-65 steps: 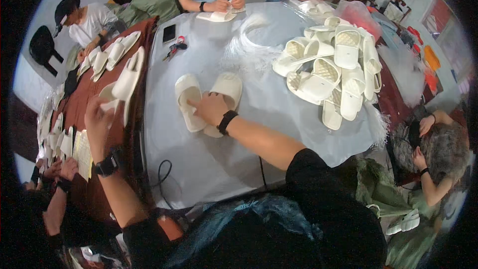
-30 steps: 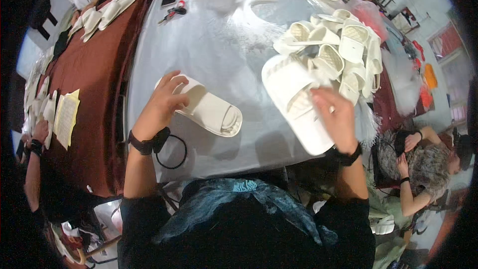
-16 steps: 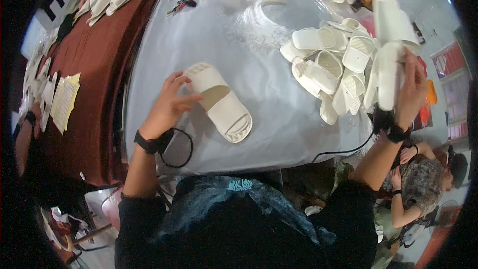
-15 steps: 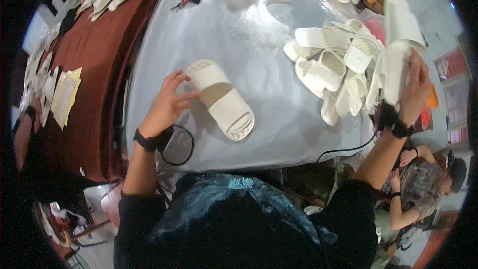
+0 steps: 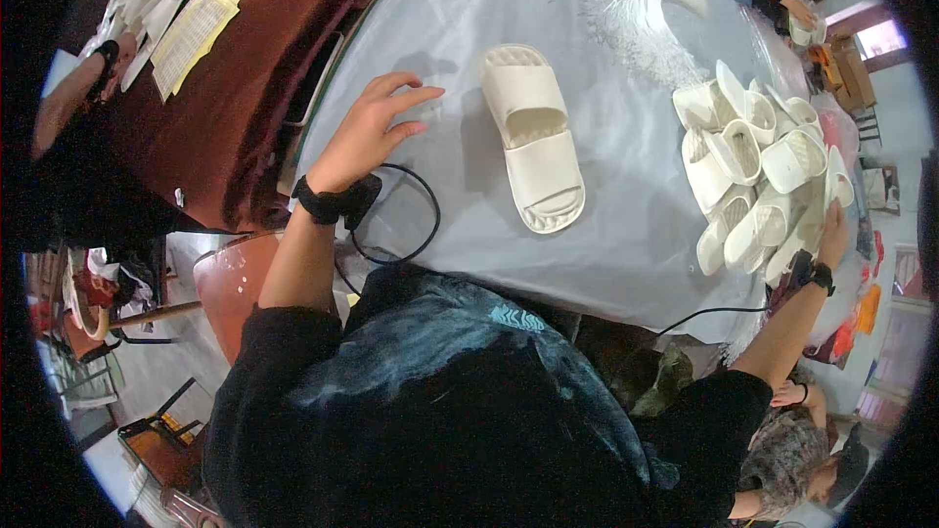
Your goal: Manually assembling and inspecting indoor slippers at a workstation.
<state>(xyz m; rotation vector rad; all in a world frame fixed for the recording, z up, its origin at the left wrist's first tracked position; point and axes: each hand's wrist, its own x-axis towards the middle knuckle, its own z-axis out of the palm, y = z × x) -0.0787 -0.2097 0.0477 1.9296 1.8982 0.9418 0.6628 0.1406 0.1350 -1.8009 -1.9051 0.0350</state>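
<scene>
A pair of white slippers [image 5: 544, 158], slotted together, lies on the grey table [image 5: 636, 244]. Just left of it, the left hand [image 5: 367, 140] hovers with fingers spread apart. The right hand [image 5: 832, 239] is at the right edge of a slipper pile [image 5: 740, 152]; whether it is clamped on one cannot be told. Papers [image 5: 194, 41] lie on brown cloth [image 5: 279, 68] farther left.
</scene>
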